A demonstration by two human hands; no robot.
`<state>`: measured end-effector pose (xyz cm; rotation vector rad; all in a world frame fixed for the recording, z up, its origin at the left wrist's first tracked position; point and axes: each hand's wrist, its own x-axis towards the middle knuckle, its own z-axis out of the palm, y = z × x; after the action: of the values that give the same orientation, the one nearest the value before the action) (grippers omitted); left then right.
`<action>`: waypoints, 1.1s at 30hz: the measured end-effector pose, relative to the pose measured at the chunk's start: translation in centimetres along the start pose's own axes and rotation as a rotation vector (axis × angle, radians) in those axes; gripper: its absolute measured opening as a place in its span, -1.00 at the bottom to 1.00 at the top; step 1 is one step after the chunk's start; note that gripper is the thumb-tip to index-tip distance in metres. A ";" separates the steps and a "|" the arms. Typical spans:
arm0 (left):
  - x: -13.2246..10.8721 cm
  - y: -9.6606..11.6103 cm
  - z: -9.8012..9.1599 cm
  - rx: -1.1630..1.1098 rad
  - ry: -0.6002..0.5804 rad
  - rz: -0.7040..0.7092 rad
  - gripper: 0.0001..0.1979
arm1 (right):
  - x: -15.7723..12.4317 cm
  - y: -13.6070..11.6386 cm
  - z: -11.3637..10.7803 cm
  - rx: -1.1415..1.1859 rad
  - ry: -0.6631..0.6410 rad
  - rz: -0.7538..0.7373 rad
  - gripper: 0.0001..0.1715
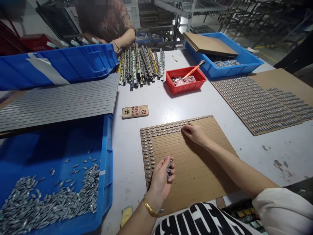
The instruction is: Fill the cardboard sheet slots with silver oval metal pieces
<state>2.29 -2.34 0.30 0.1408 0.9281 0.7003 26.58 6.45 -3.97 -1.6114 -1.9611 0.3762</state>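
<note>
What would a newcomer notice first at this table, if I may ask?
The cardboard sheet at centre stands out, its top rows and left edge lined with metal pieces; the right hand touches the top rows. The left hand grips a clutch of them, and a blue bin at lower left holds a grey heap.

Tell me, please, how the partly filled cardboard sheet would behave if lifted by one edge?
The cardboard sheet looks thin, so it would probably sag. The metal pieces sit loose in rows along its top and left edges, so they would likely slide off once it tilts. Pushed flat, it should glide.
</note>
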 end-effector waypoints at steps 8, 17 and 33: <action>-0.3 0.4 0.3 -0.077 0.033 0.054 -0.77 | 0.1 0.4 -0.1 -0.013 -0.025 -0.030 -0.81; -0.5 0.5 0.3 -0.023 -0.023 0.089 -0.73 | -1.6 -2.9 -1.4 0.044 0.035 0.013 -0.77; 0.0 0.6 0.4 -0.007 -0.038 0.109 -0.74 | -6.0 -10.3 -0.8 0.548 -0.264 0.093 -0.84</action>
<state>2.28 -1.87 0.79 0.1995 0.8867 0.7992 19.41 -1.83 0.84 -1.3399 -1.7513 1.1047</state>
